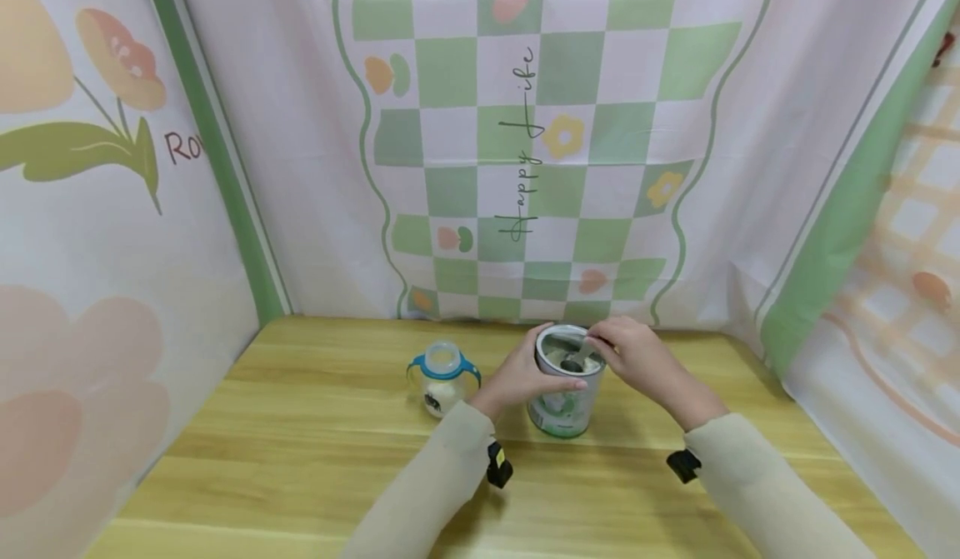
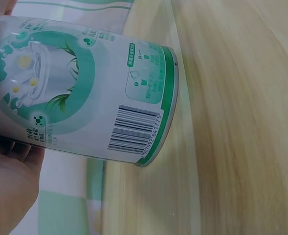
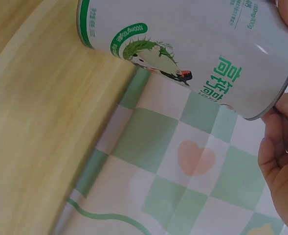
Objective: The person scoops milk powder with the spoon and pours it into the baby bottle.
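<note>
A white and green milk powder can (image 1: 564, 405) stands lidless on the table, pale powder inside. My left hand (image 1: 521, 378) grips it round the upper wall, thumb along the near side. The left wrist view has the can's barcode side (image 2: 134, 129) and the lower part of that hand (image 2: 11, 188). Over the rim, my right hand (image 1: 637, 361) pinches the handle of a scoop (image 1: 572, 366), whose bowl is down inside the can. From the right wrist, the fingers of my right hand (image 3: 285, 161) show at the rim; the can wall hides the scoop there.
Left of the can stands a baby bottle (image 1: 444, 388) with a blue two-handled collar, a clear top and pale contents. The wooden table (image 1: 300, 426) ends at the back against a green-and-white checked curtain (image 1: 525, 167).
</note>
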Available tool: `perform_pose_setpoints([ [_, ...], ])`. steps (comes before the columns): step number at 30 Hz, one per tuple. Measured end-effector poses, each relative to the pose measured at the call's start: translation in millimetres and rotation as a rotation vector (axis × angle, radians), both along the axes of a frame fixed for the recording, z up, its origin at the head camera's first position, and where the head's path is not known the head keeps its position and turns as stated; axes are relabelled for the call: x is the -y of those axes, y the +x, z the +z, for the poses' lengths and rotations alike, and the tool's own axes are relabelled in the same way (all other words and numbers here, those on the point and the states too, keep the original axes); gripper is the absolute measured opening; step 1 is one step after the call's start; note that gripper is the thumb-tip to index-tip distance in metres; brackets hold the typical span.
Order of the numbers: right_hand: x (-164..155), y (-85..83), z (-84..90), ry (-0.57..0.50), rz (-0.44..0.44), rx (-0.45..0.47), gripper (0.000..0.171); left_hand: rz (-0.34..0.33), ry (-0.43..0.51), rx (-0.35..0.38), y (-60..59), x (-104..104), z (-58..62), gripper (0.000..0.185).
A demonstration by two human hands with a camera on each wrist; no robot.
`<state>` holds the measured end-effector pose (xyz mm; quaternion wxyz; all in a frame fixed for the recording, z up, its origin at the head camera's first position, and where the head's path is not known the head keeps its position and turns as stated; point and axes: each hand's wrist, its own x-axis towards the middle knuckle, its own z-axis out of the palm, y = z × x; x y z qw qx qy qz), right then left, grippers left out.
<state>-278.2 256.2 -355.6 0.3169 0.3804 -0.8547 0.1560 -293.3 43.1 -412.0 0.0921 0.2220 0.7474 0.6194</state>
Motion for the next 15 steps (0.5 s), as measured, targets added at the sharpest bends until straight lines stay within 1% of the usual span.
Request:
perform_pose_setpoints([
  [4,3.3,-1.1,2.6,0.044,0.030,-0.022,0.011,-0.001,0.002,0.004,-1.1,-0.1,0.1,0.102],
  [8,4.6,-1.7,6.1,0.086,0.040,-0.018,0.014,-0.005,0.005,0.003,-2.8,-0.5,-0.5,0.101],
  [12,6.3,1.3,12.5,0.134,0.050,0.038,0.014,-0.012,0.008,-0.001,-4.0,-0.7,-1.5,0.099],
  [15,8.1,4.2,17.3,0.172,0.052,0.103,0.013,-0.016,0.005,-0.004,-4.3,-0.3,-1.4,0.100],
])
